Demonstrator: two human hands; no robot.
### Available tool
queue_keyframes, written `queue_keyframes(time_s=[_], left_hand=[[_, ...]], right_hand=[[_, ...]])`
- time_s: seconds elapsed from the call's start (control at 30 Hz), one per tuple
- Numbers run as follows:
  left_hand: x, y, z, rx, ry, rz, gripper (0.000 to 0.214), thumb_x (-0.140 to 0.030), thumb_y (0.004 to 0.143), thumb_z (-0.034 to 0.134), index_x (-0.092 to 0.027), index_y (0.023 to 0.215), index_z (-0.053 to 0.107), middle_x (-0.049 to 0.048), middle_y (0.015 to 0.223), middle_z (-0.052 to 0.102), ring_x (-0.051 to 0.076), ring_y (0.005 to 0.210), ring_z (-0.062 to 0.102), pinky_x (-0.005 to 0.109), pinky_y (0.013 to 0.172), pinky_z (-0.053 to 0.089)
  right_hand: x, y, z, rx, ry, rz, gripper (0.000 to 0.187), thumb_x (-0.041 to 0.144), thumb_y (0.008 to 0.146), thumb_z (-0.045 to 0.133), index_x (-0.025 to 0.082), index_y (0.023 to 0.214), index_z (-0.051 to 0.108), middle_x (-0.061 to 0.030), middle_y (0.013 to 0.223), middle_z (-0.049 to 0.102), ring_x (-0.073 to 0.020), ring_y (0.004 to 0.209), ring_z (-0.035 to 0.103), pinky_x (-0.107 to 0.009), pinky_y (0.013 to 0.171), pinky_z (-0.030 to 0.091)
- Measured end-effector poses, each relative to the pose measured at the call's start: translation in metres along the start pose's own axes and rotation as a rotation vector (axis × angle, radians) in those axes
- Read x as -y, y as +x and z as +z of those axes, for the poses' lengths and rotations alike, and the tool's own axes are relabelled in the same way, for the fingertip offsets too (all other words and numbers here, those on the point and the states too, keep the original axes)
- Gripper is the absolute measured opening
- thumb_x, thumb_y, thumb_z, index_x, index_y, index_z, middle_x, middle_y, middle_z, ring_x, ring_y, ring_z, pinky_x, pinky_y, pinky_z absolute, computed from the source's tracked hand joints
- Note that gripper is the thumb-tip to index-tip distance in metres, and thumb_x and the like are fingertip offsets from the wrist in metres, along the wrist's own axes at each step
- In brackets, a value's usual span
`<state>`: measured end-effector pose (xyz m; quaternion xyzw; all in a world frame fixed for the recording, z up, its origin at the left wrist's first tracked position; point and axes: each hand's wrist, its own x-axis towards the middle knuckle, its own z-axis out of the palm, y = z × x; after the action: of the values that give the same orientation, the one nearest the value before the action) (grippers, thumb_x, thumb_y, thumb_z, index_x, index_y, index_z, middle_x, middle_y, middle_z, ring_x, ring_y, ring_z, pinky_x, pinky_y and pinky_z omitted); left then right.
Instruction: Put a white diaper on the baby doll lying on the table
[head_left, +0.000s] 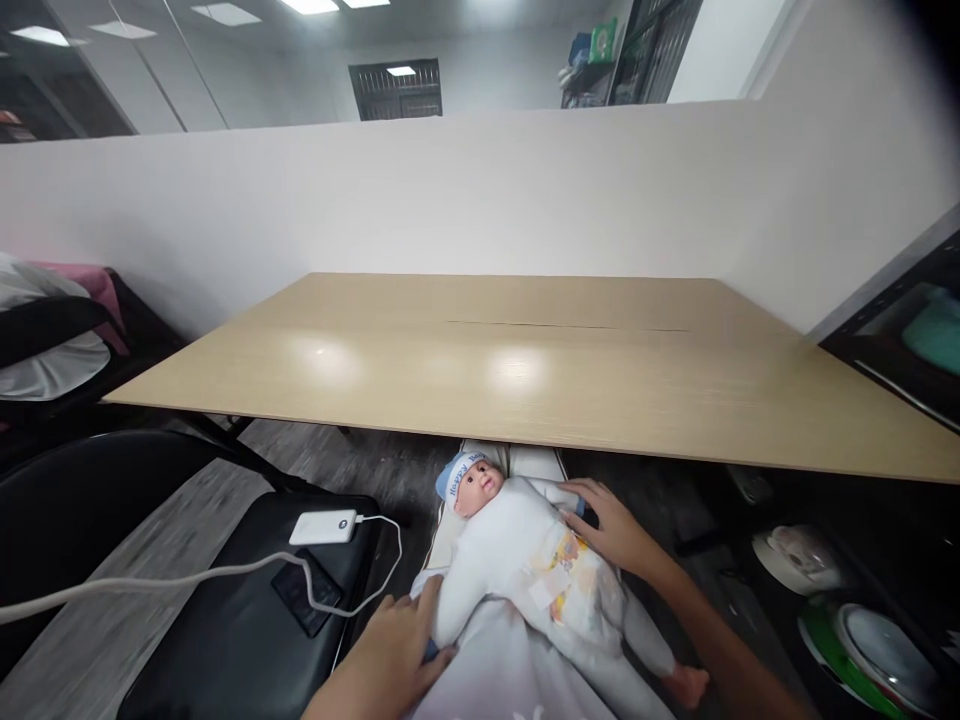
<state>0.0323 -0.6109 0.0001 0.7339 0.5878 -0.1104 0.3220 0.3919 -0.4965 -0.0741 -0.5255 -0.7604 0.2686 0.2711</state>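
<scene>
A doll (510,535) in white clothes lies face up on the near side, just below the table (480,350) edge, its head to the left; the lettering on its blue-and-white cap (460,478) curves partly out of sight, and one leg runs off the near edge. The left hand (394,645) bends its fingers at the doll's left-side cuff; whether it pinches the cuff cannot be told. The right hand (609,525), fingers partly spread, rests over the other sleeve end and hides most of it; its grip cannot be told either. A printed diaper (574,575) covers the doll's middle; to the left, on a black chair (217,630), a cable crosses a dark phone (306,592) beside a white power bank (322,527); shapes at right blur into shadow.
</scene>
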Motion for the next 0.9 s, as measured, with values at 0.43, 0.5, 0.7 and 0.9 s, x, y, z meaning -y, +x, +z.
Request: queue_keyframes(time_s=[0.43,0.5,0.7,0.9], left_hand=[[-0.076,0.101,-0.033,-0.240,-0.175,0.884,0.044,-0.042,0.102,0.060,-0.030,0.144,0.057,0.0100,0.138,0.063,0.028,0.129,0.055,0.042,0.112,0.039],[-0.077,0.120,-0.022,-0.221,-0.179,0.938,0.040,-0.044,0.099,0.063,-0.030,0.137,0.064,0.0096,0.133,0.066,0.028,0.125,0.056,0.041,0.111,0.039],[-0.077,0.125,-0.014,-0.238,-0.297,0.951,0.023,-0.044,0.097,0.068,-0.026,0.111,0.073,0.0063,0.123,0.071,0.024,0.119,0.059,0.037,0.108,0.037],[-0.063,0.101,-0.019,-0.147,-0.399,0.941,0.021,-0.042,0.095,0.071,-0.023,0.100,0.073,0.0048,0.110,0.075,0.021,0.112,0.063,0.036,0.109,0.038]], right_hand=[[0.015,-0.027,-0.001,0.037,0.114,0.068,0.038,0.046,0.102,0.051,0.024,0.090,0.079,-0.0058,0.092,0.076,-0.0259,0.092,0.070,-0.040,0.087,0.055],[0.005,-0.026,0.002,0.001,0.100,0.053,0.036,0.045,0.101,0.052,0.024,0.091,0.079,-0.0058,0.093,0.075,-0.0254,0.092,0.071,-0.040,0.089,0.055],[-0.019,-0.017,0.004,-0.158,-0.009,0.060,0.032,0.042,0.102,0.052,0.023,0.103,0.077,-0.0082,0.099,0.073,-0.0252,0.090,0.069,-0.042,0.087,0.056],[0.034,-0.014,0.002,0.094,0.026,-0.163,0.031,0.038,0.104,0.054,0.025,0.129,0.068,-0.0095,0.127,0.068,-0.0245,0.121,0.061,-0.039,0.106,0.048]])
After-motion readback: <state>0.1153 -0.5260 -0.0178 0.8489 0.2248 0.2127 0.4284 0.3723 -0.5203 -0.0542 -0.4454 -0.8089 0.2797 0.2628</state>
